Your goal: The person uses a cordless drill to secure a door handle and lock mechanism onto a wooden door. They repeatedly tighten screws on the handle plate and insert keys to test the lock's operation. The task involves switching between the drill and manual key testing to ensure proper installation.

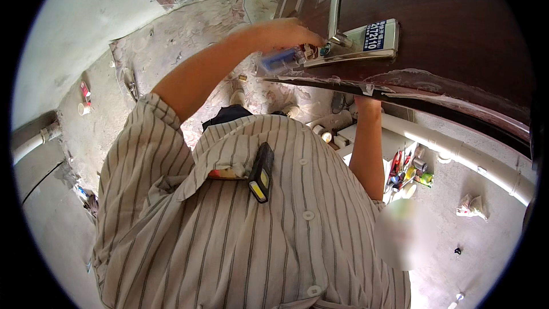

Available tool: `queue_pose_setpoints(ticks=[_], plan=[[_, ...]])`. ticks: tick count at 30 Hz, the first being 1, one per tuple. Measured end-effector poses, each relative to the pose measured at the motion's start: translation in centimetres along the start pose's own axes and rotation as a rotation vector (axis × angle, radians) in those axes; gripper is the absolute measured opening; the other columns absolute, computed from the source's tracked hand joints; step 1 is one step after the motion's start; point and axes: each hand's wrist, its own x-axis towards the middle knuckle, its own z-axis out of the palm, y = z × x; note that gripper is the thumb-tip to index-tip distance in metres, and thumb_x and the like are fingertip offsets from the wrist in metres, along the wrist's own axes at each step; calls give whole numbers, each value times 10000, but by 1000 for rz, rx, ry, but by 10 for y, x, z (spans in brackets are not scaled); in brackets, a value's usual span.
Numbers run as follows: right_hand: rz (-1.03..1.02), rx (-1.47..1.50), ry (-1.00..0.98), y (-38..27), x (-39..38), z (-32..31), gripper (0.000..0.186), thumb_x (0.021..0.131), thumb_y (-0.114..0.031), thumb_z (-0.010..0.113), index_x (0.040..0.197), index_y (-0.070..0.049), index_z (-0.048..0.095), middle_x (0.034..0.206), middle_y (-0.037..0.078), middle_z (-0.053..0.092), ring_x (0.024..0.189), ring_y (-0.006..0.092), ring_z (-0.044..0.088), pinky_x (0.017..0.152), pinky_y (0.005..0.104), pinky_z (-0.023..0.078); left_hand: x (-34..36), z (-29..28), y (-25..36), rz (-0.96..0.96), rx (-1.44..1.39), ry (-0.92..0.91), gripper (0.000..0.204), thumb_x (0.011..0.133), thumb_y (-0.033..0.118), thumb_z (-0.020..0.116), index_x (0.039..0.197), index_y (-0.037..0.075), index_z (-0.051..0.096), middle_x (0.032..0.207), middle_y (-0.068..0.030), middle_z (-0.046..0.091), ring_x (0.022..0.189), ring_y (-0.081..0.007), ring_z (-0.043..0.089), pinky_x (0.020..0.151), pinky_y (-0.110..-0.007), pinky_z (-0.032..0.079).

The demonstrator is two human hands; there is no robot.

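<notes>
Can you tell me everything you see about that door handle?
The door handle is a shiny silver lever that looks like metal. It juts crosswise from a long, shiny plate with a blue sticker, fixed on the dark brown door near its edge. The left hand is close to the lever's base; I can't tell whether it touches.

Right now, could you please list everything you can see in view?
door: 1, dark brown, upper right
door handle: 1, silver, on door
handle plate: 1, silvery, on door
sticker: 1, blue and white, on handle plate
blurred object: 1, blue, beside handle plate
shirt: 1, pale striped, centre
device: 1, black and yellow, shirt front
pipes: at least 2, white, left and right
tools: several, mixed colours, right
bag: 1, whitish, right
left hand: 1, bare, by handle plate
right hand: 1, mostly hidden, door edge
</notes>
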Motion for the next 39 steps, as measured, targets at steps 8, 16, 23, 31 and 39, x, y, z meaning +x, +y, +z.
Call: queue_pose_setpoints(ticks=[8, 16, 23, 31, 39], plan=[[-358, -509, -605, 21, 54, -77, 334, 1001, -333, 491, 1241, -100, 489, 1220, 64, 521, 1083, 204, 501, 965, 366, 434, 1, 10, 0, 332, 288, 183, 334, 824, 348, 680, 932, 32, 669, 717, -61, 576, 715, -224, 615, 611, -373, 471], [-716, -1170, -393, 29, 104, -146, 403, 1008, -388, 426, 1314, -127, 452, 1323, 74, 477, 1175, 241, 464, 1022, 423, 390, -32, 35, 12, 625, 797, 437, 334, 870, 353, 602, 1023, 68, 686, 973, -159, 679, 904, -336, 651, 750, -420, 526], [-879, -1306, -393, 34, 115, -150, 449, 1012, -425, 379, 1358, -143, 432, 1391, 83, 447, 1240, 267, 437, 1065, 459, 357, -7, 23, 9, 290, 278, 237, 388, 913, 399, 512, 868, 66, 707, 846, -109, 664, 675, -230, 595, 588, -350, 465], [-834, -1260, -437, 26, 112, -145, 416, 997, -407, 448, 1339, -170, 454, 1305, 55, 506, 1170, 248, 486, 1025, 446, 402, 10, 7, 3, -105, -351, -277, 335, 858, 407, 638, 905, 80, 692, 674, 10, 503, 527, -76, 332, 456, -273, 249], [-706, -946, -443, 31, 110, -145, 404, 978, -319, 490, 1324, -109, 494, 1356, 107, 495, 1236, 291, 457, 1059, 452, 354, -9, 33, 1, 709, 776, 482, 191, 814, 241, 657, 904, 73, 671, 850, -68, 597, 662, -233, 635, 588, -354, 514]])
